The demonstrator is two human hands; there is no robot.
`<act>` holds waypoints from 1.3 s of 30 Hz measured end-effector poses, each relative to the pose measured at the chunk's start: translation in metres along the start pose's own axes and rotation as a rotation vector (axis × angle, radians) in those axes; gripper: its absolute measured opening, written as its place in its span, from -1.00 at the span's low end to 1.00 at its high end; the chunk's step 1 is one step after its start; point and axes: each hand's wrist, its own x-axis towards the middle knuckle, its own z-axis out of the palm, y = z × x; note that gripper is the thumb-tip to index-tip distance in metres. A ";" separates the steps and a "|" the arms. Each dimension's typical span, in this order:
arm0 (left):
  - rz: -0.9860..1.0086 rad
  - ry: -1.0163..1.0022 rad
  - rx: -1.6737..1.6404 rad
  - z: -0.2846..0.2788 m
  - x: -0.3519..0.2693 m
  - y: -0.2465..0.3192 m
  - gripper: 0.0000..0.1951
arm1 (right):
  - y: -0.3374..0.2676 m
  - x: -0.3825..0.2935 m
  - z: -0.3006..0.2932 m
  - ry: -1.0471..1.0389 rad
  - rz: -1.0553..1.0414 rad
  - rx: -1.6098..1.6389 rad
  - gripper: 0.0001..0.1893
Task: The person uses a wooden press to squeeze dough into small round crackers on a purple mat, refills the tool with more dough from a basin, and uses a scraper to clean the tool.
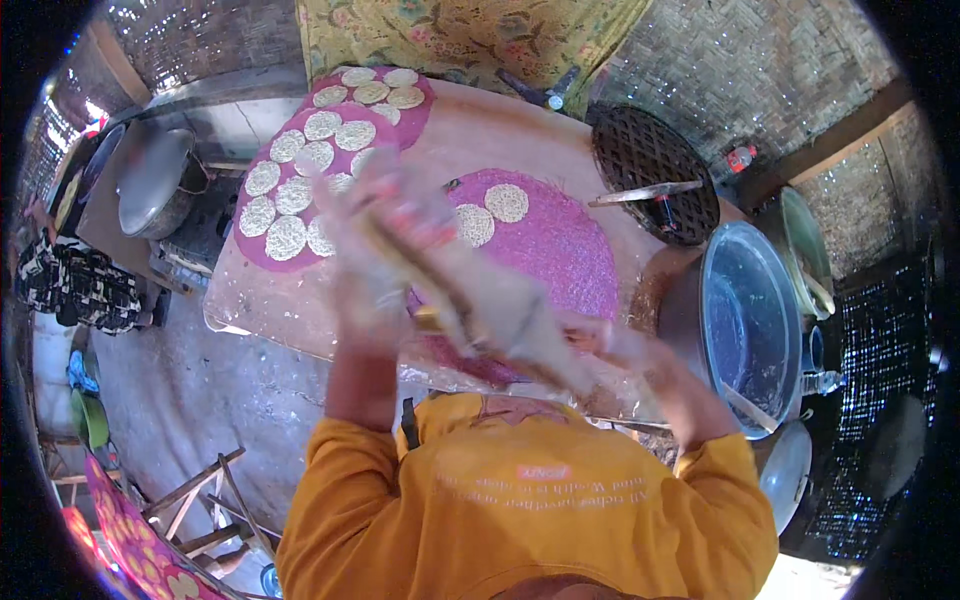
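A long, pale, flat object (495,300) with a brown edge slants across the front of the table, strongly blurred; its kind cannot be told. My left hand (360,225) is at its upper left end, too smeared to show the fingers. At its lower right end my right hand (600,337) has its fingers closed on the edge. Behind it lies a round purple mesh sheet (562,247) bearing a pale, flat dough disc (506,203) and another disc (474,226) beside it. Further left, a second purple sheet (247,236) carries several such discs, and another sheet with discs lies behind.
The floured table (510,127) spans the middle. At right are a dark woven tray (645,165) with a wooden stick (645,193) across it, a big blue basin (750,322) and a green basin (806,247). A metal pot (157,187) is at left, wooden legs (210,495) at lower left.
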 end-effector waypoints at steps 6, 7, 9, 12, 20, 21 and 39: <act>-0.082 0.227 -0.255 -0.066 0.044 -0.098 -0.34 | -0.031 -0.012 -0.026 0.252 0.558 0.320 -0.20; -0.087 0.225 -0.259 -0.081 0.043 -0.109 -0.34 | -0.033 -0.011 -0.025 0.260 0.558 0.322 -0.20; -0.051 0.433 -0.261 -0.100 0.037 -0.124 -0.38 | -0.035 -0.008 -0.024 0.255 0.603 0.090 -0.20; 0.013 0.487 -0.258 -0.113 0.027 -0.135 -0.51 | -0.013 -0.005 -0.026 0.313 0.698 0.041 -0.22; 0.005 0.560 -0.208 -0.126 0.027 -0.129 -0.50 | 0.001 0.015 -0.012 0.517 0.693 -0.225 -0.14; 0.017 0.531 -0.220 -0.129 0.029 -0.130 -0.51 | 0.003 0.015 -0.016 0.532 0.687 -0.299 -0.13; -0.125 0.847 -0.181 -0.104 0.011 -0.137 -0.50 | 0.013 -0.005 0.011 0.538 0.723 -0.286 -0.08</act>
